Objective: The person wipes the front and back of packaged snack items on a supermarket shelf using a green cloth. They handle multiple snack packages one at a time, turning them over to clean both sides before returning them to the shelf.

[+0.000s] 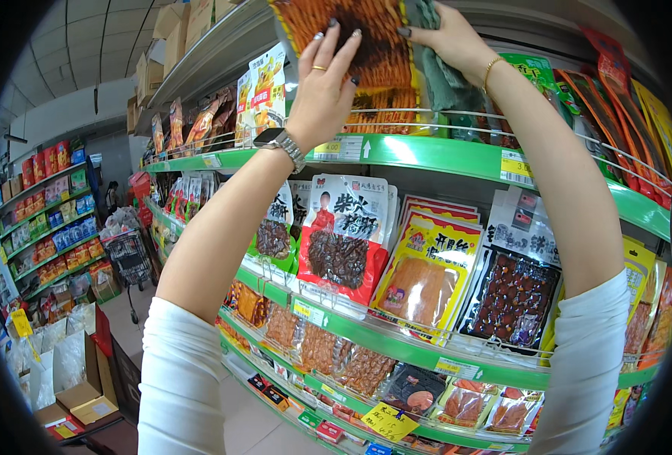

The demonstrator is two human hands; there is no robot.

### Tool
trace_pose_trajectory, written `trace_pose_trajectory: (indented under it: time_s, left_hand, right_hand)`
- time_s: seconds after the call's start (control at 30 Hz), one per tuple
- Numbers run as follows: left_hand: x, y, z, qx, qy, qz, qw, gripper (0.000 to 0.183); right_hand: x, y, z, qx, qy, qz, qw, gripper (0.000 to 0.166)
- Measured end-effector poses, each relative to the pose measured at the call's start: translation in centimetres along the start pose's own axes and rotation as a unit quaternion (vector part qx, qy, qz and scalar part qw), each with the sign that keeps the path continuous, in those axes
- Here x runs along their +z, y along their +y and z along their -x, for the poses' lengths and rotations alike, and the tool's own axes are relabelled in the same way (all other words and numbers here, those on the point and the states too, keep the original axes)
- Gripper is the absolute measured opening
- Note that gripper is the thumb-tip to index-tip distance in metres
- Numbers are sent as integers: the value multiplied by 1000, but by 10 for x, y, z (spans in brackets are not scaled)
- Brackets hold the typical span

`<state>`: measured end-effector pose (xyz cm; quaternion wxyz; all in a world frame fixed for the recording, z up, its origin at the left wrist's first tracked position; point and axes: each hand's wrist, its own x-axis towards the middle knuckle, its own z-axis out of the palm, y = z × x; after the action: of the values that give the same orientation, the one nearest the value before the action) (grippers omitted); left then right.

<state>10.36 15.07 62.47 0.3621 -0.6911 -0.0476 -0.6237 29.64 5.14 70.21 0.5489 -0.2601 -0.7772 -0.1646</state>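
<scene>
My left hand (325, 91), with a ring and a wristwatch, lies with spread fingers against the front of a large clear snack packet (378, 62) with orange-brown strips inside. My right hand (446, 42), wearing a thin bracelet, holds a green cloth (446, 77) beside the packet's right edge, its thumb at that edge. Whether the right hand also grips the packet is unclear. Both hands are above the wire rail of the upper shelf (410, 151). White upright snack pouches (267, 85) stand to the left, and a green packet (520, 68) is to the right.
Lower shelves hold a red and white pouch (341, 244), yellow packets (427, 273) and a dark-fronted packet (509, 284). A handwritten yellow tag (390, 422) sticks out below. On the left are a shopping cart (128, 256), open cardboard boxes (77, 369), another stocked shelf (51, 224) and a distant person (111, 196).
</scene>
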Motion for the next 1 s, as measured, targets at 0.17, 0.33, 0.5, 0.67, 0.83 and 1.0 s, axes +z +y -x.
trace_pose_trajectory:
  time_s: [0.17,0.33,0.5,0.67,0.83,1.0]
  left_hand:
    - [11,0,18,-82,-107,21,991,56]
    - [19,1,30,-81,-137,58,986,41]
    - [17,3,47,-75,-124,44,988,36]
    - [17,9,46,-100,-128,76,984,33]
    - [12,9,48,-98,-111,59,987,30]
    - [19,17,48,-74,-18,86,993,29]
  right_hand:
    - [5,13,16,209,-55,-77,973,38]
    - [-4,39,4,315,-118,34,941,49]
    - [-5,20,5,304,-132,232,915,55]
    - [-51,11,-13,167,-55,555,813,65]
    - [-56,-11,-26,-1,39,510,859,45]
    - [29,-72,10,4,46,77,996,22]
